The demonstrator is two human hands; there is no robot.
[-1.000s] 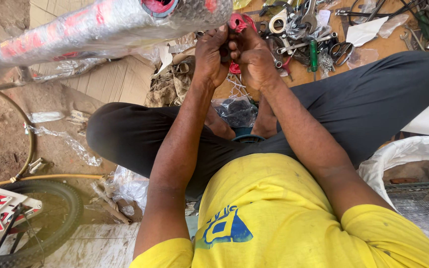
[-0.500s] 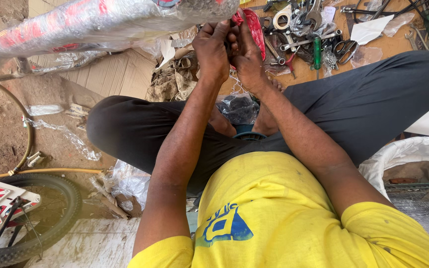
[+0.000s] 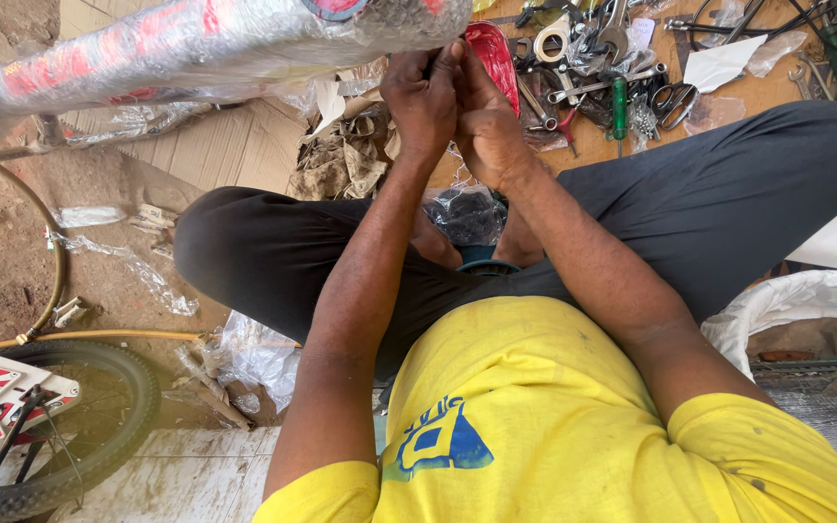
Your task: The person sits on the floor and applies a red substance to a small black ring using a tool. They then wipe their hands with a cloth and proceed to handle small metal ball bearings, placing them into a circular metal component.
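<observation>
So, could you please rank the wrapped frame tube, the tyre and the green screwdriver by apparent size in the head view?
1. Wrapped tube
2. Tyre, partly cut off
3. Green screwdriver

Red part [image 3: 494, 60] upright behind fingers [image 3: 438, 68], beside bubble-wrapped frame tube [image 3: 205, 44].
</observation>
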